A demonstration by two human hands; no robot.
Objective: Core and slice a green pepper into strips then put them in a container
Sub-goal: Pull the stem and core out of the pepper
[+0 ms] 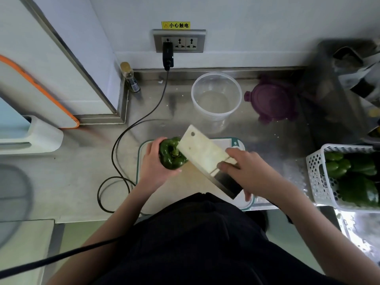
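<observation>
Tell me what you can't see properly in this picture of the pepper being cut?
All in the head view:
- Where the knife edge meets the pepper: hidden under the blade.
- Right hand fingers: curled under the handle, out of sight.
- Cutting board near edge: hidden by the person's dark clothes.
- Basket of peppers: cut off by the right edge.
- Things at top right: too blurred to name.

One text can be read: a small yellow rectangular warning sticker [175, 25] on the pale wall, far beyond the fingers [223, 166] and straight above the grey metal triple wall socket [179, 41]. It carries a triangular hazard symbol at its left end, then four black Chinese characters, 小心触电. The label on the small clear glass bottle [130, 77] is too blurred to read.
</observation>
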